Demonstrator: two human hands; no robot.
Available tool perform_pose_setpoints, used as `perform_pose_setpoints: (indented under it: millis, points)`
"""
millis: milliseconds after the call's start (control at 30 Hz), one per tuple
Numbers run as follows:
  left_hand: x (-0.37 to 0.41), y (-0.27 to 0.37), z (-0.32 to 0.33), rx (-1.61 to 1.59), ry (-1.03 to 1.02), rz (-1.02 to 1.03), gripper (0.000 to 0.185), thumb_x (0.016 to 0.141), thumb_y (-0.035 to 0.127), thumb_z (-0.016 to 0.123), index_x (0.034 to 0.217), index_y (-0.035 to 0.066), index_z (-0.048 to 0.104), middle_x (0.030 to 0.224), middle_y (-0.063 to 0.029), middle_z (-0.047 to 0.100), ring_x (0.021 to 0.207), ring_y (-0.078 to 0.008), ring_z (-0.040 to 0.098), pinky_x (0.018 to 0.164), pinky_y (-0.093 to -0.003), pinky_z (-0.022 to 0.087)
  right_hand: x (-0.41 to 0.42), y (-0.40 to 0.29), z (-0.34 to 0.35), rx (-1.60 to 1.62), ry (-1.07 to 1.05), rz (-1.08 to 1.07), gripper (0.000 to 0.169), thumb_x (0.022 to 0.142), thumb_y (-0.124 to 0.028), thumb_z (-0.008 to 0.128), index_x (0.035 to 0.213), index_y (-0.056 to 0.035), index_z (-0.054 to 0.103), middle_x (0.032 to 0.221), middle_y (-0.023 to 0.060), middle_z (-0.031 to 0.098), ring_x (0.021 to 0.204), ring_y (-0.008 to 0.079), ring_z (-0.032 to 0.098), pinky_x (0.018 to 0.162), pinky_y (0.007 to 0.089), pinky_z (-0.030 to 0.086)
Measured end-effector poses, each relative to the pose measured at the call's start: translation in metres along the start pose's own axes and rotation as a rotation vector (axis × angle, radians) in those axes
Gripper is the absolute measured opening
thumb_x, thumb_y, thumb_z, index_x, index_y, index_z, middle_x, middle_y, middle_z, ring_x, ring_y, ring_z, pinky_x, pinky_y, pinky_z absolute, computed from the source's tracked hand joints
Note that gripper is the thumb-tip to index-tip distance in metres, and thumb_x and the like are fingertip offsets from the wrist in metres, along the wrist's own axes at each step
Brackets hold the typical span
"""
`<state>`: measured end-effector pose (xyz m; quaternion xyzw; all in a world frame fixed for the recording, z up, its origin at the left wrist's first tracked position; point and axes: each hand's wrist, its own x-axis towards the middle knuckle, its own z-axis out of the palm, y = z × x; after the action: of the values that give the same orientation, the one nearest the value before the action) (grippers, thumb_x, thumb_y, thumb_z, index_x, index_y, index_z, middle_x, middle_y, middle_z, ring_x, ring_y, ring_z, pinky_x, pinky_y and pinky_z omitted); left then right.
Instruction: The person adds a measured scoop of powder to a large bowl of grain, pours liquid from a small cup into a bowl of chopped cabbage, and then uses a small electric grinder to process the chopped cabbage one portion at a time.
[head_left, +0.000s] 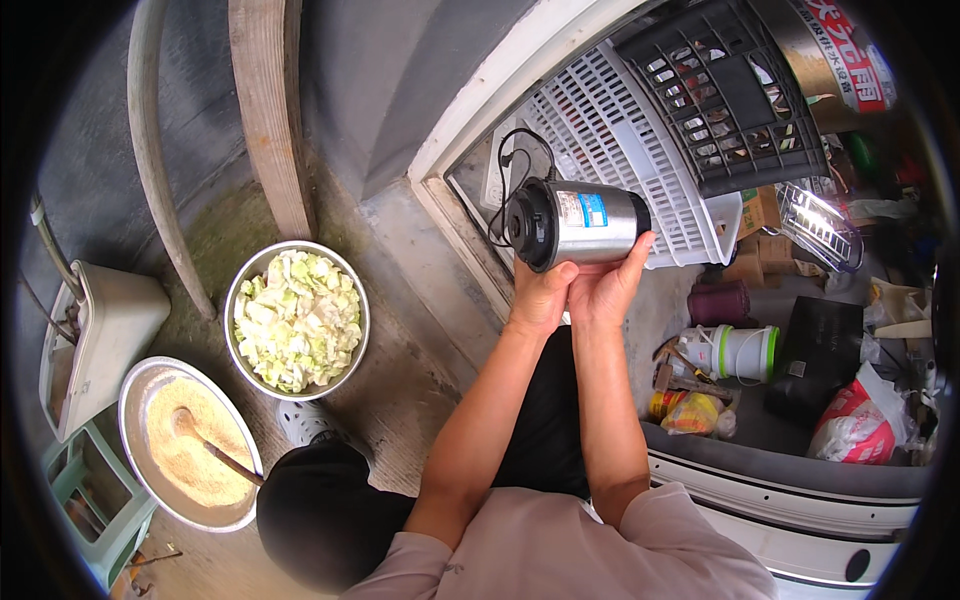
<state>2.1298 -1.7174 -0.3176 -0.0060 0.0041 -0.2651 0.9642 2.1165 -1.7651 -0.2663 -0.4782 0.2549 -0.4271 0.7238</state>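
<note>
Both my hands hold a cylindrical electric appliance (611, 217) on its side, with a steel body, black ends and stickers bearing print. My left hand (541, 296) supports its underside near the black end on the left. Against the lower right of the body rests my right hand (606, 289), thumb by the right-hand black end. A black power cord (504, 199) loops from its upper left side, in front of a white power strip (495, 169). The fingers beneath the appliance are mostly hidden.
Chopped cabbage fills a steel bowl (365, 319) at left. Beside it, another metal bowl (135, 431) holds yellowish meal and a wooden-handled scoop (225, 457). A white crate (607, 127), black crate (739, 105) and bucket (731, 352) crowd the doorway's right; a wooden post (270, 112) stands left.
</note>
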Motion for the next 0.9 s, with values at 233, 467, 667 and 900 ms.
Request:
perform_pose_setpoints:
  millis: [233, 467, 667, 900]
  points:
    - [0.002, 0.0, 0.006, 0.001, 0.005, 0.018, 0.087, 0.062, 0.026, 0.093, 0.133, 0.004, 0.05, 0.125, -0.005, 0.058, 0.118, -0.019, 0.055, 0.103, -0.0364, 0.044, 0.006, -0.003, -0.007, -0.043, -0.039, 0.029, 0.063, 0.101, -0.057, 0.044, 0.131, -0.0028, 0.054, 0.128, 0.0099, 0.061, 0.117, 0.0235, 0.059, 0.101, 0.0406, 0.047]
    - [0.001, 0.001, -0.001, -0.032, -0.04, 0.002, 0.081, 0.067, 0.026, 0.089, 0.135, 0.006, 0.05, 0.129, -0.006, 0.057, 0.123, -0.0211, 0.052, 0.109, -0.0401, 0.039, 0.003, 0.005, -0.017, 0.001, -0.083, 0.009, 0.056, 0.101, -0.052, 0.048, 0.129, -0.0035, 0.055, 0.126, 0.0102, 0.062, 0.116, 0.0246, 0.06, 0.1, 0.0424, 0.048]
    - [-0.001, -0.007, -0.016, -0.075, -0.041, 0.003, 0.085, 0.065, 0.033, 0.089, 0.137, 0.011, 0.05, 0.134, -0.0023, 0.054, 0.13, -0.0235, 0.047, 0.114, -0.0439, 0.033, -0.003, 0.0, -0.008, -0.052, -0.123, -0.089, 0.037, 0.1, -0.036, 0.059, 0.122, -0.0064, 0.055, 0.115, 0.007, 0.065, 0.104, 0.0182, 0.064, 0.093, 0.0364, 0.053]
    - [0.004, 0.005, -0.026, -0.191, 0.216, 0.094, 0.098, 0.07, 0.067, 0.076, 0.143, 0.011, 0.042, 0.139, -0.0091, 0.051, 0.124, -0.0259, 0.052, 0.104, -0.0436, 0.046, -0.038, 0.016, 0.026, -0.46, -0.139, -0.28, 0.064, 0.077, -0.003, 0.082, 0.13, -0.0014, 0.047, 0.128, 0.0094, 0.052, 0.118, 0.0183, 0.053, 0.102, 0.0337, 0.045]
